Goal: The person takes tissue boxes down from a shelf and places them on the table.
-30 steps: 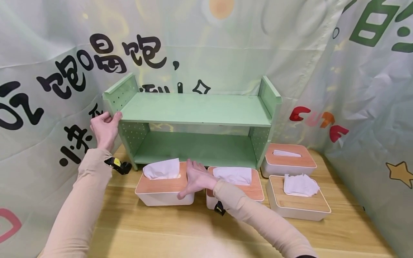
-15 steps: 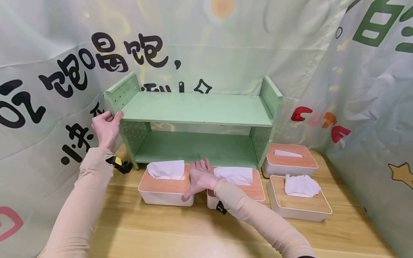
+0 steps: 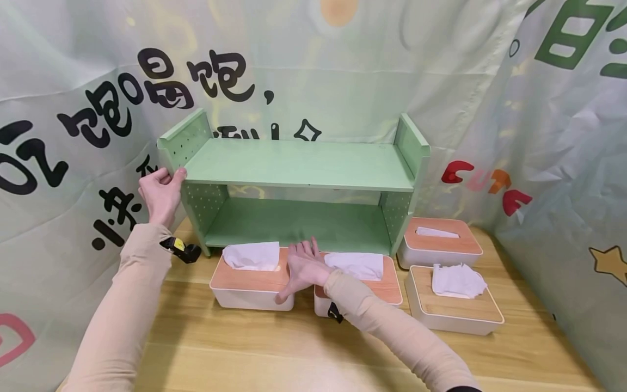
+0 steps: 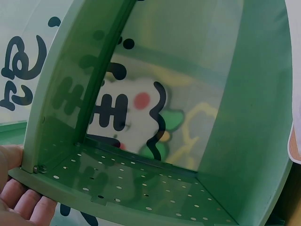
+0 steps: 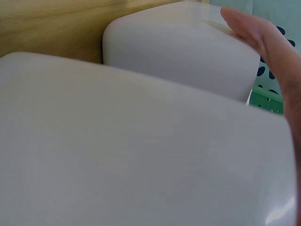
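A two-tier green shelf [image 3: 294,163] stands on the table. My left hand [image 3: 161,196] grips its left side at the middle board; in the left wrist view the fingers [image 4: 29,200] curl under the panel edge, thumb on the other side. In front of the shelf is a tissue box [image 3: 240,282] with wood-look lid, white base and tissue sticking out. My right hand [image 3: 306,269] holds its right end, thumb [image 5: 244,26] on the front and fingers toward the back. Close to its right stands a second tissue box [image 3: 391,286], partly hidden by my right forearm.
Right of the shelf sit a tissue box with a pinkish lid [image 3: 465,242] and, nearer, one with a paler lid [image 3: 436,310]. Printed cloth [image 3: 343,71] hangs behind and at both sides. Bare wooden tabletop [image 3: 245,348] spans the front.
Between the first and second frames, the left tissue box shifted slightly right and straightened, with my right hand on it. It has stayed still since. My left hand keeps its hold on the shelf.
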Motion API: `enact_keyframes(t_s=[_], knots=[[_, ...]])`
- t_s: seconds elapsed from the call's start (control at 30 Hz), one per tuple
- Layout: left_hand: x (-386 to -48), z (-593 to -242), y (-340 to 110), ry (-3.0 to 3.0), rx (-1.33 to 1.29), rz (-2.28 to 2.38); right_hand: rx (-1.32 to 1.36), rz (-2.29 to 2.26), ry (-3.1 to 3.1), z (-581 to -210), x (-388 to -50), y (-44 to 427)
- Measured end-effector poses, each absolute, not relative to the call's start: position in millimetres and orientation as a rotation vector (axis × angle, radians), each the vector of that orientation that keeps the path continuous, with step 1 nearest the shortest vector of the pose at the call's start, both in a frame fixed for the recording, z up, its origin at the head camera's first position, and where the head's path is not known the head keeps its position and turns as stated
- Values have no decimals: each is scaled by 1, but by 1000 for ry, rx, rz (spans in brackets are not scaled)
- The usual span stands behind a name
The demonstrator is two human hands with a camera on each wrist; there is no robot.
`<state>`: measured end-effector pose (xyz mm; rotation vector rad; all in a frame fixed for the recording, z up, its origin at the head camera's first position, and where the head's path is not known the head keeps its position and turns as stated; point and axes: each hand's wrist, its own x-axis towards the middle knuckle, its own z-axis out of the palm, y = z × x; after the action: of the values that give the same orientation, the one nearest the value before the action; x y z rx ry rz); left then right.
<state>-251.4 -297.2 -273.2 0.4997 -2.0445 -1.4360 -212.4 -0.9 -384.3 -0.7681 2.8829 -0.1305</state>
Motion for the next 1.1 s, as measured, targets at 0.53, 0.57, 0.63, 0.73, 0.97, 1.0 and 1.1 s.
enact_keyframes(t_s=[0.53, 0.57, 0.63, 0.73, 0.97, 1.0, 1.1], knots=[[-251, -272, -297, -2042, 519, -1456, -780, -96, 2843, -379, -211, 1], [-251, -272, -297, -2043, 515, -1456, -788, -120, 2842, -378, -212, 2], [-251, -271, -296, -2035, 513, -1462, -799, -192, 2835, -374, -213, 4], [-251, -271, -296, -2032, 507, -1457, -806, -315, 2830, -368, -214, 8], [-252, -272, -297, -2046, 506, -1413, -814, -467, 2856, -362, -217, 15], [-252, -272, -297, -2048, 505, -1410, -814, -478, 2865, -362, -217, 16], [-252, -273, -297, -2049, 505, -1411, -805, -527, 2888, -363, -218, 18]])
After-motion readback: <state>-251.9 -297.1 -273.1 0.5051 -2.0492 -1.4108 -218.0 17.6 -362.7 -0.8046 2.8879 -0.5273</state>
